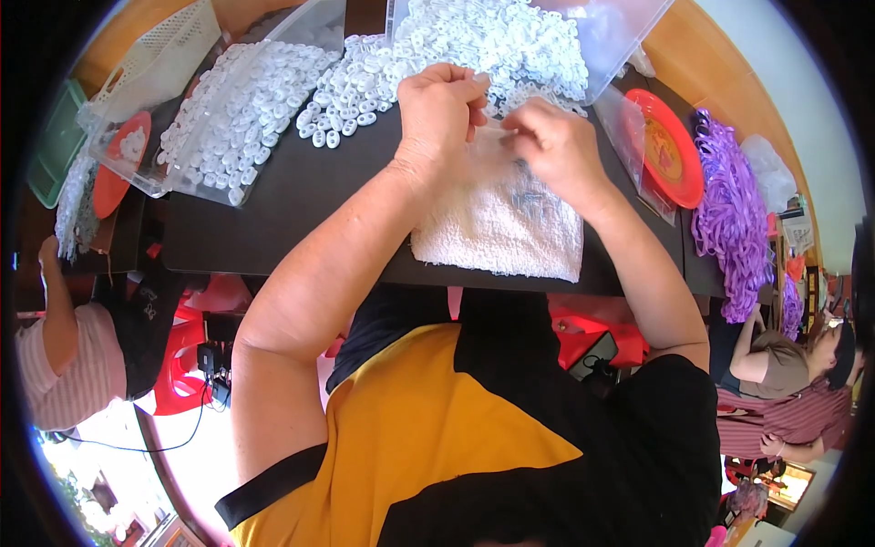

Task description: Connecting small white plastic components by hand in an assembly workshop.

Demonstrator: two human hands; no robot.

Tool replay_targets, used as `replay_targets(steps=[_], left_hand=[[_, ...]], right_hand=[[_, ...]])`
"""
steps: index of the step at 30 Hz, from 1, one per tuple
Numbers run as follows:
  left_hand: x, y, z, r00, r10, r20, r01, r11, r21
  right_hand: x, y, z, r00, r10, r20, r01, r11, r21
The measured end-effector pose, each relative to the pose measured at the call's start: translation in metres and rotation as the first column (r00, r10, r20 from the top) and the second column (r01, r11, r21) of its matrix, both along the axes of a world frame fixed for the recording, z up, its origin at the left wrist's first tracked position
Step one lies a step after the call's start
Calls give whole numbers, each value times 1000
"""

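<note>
Left hand (436, 108), right hand (554, 150) close together by white towel (497, 232); can't tell if either grip's clamped. White oval pieces (351, 91) heaped beyond on table (301, 187); plenty likely left, finished share unclear.

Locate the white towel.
In the head view, the white towel lies slightly right of centre at the near edge of the dark table, reaching up to the right hand.

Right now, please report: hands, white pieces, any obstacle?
Left hand, right hand close together, far edge of white terry cloth; grip unclear. White oval pieces heaped just beyond, possible obstacle.
</note>
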State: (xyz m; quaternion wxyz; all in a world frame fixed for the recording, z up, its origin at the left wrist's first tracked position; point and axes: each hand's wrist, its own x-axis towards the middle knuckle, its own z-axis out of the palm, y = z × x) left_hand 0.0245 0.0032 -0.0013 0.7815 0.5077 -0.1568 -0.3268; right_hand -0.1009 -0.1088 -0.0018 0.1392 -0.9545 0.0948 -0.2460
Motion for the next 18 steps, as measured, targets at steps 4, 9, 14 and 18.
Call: replay_targets(steps=[4, 9, 14, 18], left_hand=[[2, 0, 0, 1000, 5, -4, -5, 1000, 17], [1, 1, 0, 1000, -15, 6, 15, 1000, 23], [1, 0, -1, 999, -42, 1, 42, 999, 17], [0, 0, -1, 998, -61, -31, 62, 998, 20]], right_hand=[[-11, 3, 5, 999, 39, -8, -39, 996, -84], [-13, -18, 12, 998, 59, 38, -58, 998, -19], [-5, -4, 5, 994, 94, -59, -102, 982, -158], [-1, 6, 5, 981, 61, -186, -114, 950, -292]])
